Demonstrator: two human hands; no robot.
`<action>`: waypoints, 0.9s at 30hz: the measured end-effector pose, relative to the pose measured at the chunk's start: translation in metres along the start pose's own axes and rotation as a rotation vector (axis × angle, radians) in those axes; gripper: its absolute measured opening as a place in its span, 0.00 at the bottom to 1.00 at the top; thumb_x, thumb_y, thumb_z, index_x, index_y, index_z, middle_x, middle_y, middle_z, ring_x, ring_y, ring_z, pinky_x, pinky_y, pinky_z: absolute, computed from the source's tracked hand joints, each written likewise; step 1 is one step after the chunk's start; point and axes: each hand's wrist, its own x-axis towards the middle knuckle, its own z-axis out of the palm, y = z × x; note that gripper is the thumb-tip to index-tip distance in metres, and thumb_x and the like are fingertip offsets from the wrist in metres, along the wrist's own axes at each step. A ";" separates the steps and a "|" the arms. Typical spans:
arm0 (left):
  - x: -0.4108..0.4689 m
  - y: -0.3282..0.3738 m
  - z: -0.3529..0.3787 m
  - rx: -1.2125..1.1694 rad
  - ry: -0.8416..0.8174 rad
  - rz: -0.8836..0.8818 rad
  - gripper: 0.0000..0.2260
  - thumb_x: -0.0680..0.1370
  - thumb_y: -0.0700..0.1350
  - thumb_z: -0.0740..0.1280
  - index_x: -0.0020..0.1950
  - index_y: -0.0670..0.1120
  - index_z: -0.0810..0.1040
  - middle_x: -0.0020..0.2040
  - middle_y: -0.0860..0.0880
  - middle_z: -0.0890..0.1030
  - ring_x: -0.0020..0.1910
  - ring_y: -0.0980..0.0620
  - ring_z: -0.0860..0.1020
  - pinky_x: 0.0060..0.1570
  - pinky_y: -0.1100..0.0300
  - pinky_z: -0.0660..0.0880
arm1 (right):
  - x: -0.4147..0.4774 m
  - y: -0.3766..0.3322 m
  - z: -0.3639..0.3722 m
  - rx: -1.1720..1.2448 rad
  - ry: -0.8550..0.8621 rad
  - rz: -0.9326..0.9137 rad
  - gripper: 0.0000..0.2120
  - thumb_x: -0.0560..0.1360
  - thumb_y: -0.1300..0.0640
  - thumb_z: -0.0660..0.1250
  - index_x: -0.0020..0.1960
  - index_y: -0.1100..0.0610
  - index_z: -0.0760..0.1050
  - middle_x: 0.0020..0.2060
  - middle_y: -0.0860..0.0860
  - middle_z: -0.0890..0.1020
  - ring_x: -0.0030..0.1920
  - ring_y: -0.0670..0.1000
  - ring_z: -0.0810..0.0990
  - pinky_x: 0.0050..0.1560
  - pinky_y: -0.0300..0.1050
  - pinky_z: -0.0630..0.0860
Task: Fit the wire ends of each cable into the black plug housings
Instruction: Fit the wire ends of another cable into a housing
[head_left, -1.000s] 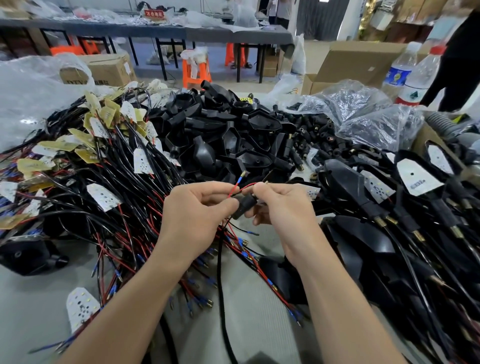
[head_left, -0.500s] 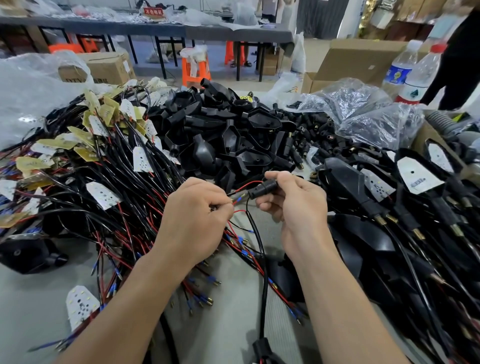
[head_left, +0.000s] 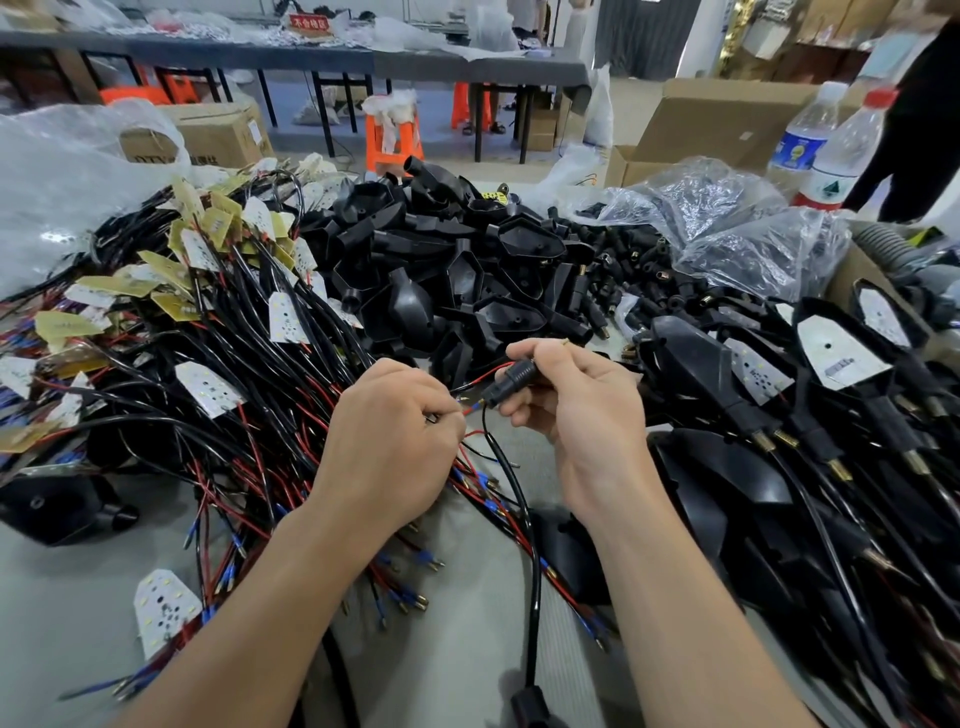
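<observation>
Having swung level, the plug (head_left: 519, 375) is sitting gripped in the right hand (head_left: 587, 415); the left hand (head_left: 395, 447) is pinching a wire end (head_left: 469, 407) just beside its mouth, so insertion looks next.

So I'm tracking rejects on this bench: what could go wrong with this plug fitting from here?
The left hand pinches thin wire ends at the mouth of the small black plug housing gripped by the right hand; slightly off line, a terminal may bend or sit half in. The loose red wire looping beside the housing could snag on the tangled pile of black cables.
</observation>
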 end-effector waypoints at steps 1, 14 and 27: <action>0.000 0.000 0.000 0.006 0.006 -0.002 0.08 0.73 0.39 0.75 0.37 0.51 0.88 0.40 0.62 0.82 0.51 0.62 0.73 0.51 0.75 0.66 | 0.000 -0.001 0.000 -0.011 -0.009 -0.005 0.14 0.84 0.63 0.60 0.47 0.62 0.83 0.38 0.61 0.84 0.29 0.52 0.78 0.30 0.40 0.76; -0.001 0.003 -0.003 -0.037 0.074 -0.023 0.11 0.70 0.35 0.75 0.31 0.50 0.85 0.35 0.62 0.82 0.49 0.60 0.76 0.47 0.74 0.69 | 0.002 0.001 -0.002 -0.174 0.023 -0.072 0.13 0.83 0.64 0.62 0.46 0.62 0.84 0.35 0.54 0.85 0.31 0.51 0.82 0.36 0.43 0.81; 0.002 0.004 -0.004 -0.297 0.113 -0.157 0.10 0.70 0.48 0.80 0.42 0.65 0.86 0.44 0.71 0.82 0.46 0.65 0.81 0.46 0.75 0.73 | 0.002 -0.002 -0.003 -0.060 -0.015 0.056 0.14 0.84 0.63 0.60 0.46 0.61 0.83 0.39 0.59 0.85 0.32 0.51 0.82 0.36 0.40 0.82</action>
